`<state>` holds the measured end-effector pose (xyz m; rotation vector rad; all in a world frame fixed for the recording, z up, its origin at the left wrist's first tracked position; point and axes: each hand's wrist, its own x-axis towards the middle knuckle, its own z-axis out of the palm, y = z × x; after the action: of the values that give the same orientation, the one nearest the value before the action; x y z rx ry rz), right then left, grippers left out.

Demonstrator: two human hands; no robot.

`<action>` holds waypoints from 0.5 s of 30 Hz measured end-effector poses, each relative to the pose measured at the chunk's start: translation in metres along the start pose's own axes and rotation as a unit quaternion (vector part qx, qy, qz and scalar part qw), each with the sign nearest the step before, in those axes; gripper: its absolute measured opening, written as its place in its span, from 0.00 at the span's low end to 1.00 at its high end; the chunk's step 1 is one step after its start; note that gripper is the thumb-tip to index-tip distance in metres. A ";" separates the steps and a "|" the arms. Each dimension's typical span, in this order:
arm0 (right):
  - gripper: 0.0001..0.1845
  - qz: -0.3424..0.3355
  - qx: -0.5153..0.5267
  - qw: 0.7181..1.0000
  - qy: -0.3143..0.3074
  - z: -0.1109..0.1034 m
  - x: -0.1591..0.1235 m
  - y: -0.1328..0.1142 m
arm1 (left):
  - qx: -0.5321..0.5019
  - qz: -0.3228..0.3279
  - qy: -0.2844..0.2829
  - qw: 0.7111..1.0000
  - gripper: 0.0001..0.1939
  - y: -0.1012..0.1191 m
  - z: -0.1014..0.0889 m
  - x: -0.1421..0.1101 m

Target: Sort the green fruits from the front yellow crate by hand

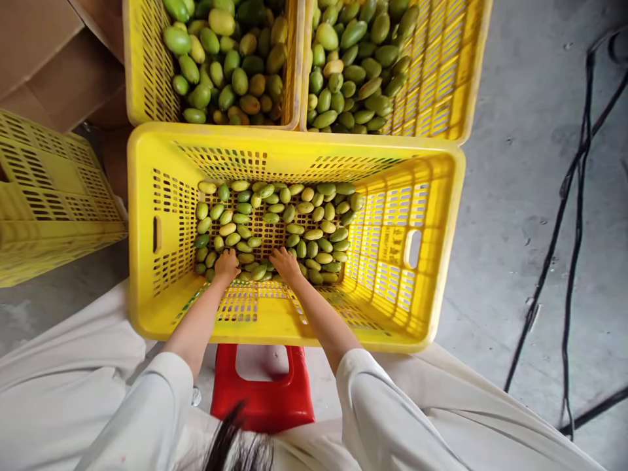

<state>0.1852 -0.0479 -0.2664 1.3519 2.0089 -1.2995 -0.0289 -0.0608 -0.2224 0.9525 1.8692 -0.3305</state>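
Observation:
Inside a large yellow plastic crate, green and yellowish oval fruits lie spread over the slotted bottom. My left hand reaches down over the front wall onto fruits at the lower left, thumb apart from its bent fingers. A short way to the right, my right hand rests by the fruits near the front middle, with its fingers stretched forward and slightly apart. I see no fruit clearly gripped in either hand; the undersides of both are hidden. Between the hands lie several green fruits, next to a patch of bare crate bottom.
Two more yellow crates stand against the far side, one at left and one at right, both holding similar fruits. Another yellow crate and cardboard are at left. A red stool is near me; black cables cross the floor.

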 end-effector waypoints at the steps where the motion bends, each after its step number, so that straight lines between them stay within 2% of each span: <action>1: 0.27 0.014 0.013 1.000 0.003 0.000 0.003 -0.003 | -0.031 -0.006 0.002 0.999 0.25 0.002 -0.003 -0.002; 5: 0.21 0.091 0.094 0.991 0.024 -0.005 -0.003 -0.013 | -0.185 -0.019 -0.012 0.983 0.23 0.011 -0.016 -0.017; 8: 0.24 0.126 0.193 0.973 0.032 -0.015 -0.021 -0.016 | -0.311 -0.009 -0.054 0.949 0.11 0.023 -0.023 -0.037; 10: 0.23 0.120 0.278 0.952 0.043 -0.028 -0.035 -0.019 | -0.376 -0.001 -0.091 0.922 0.05 0.033 -0.030 -0.055; 15: 0.17 0.024 0.494 0.861 0.117 -0.085 -0.072 -0.045 | -0.469 0.036 -0.168 0.866 0.16 0.058 -0.060 -0.109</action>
<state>0.1933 -0.0172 -0.1505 2.0194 1.3838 -2.4001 -0.0010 -0.0384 -0.0895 0.2528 1.3899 0.4272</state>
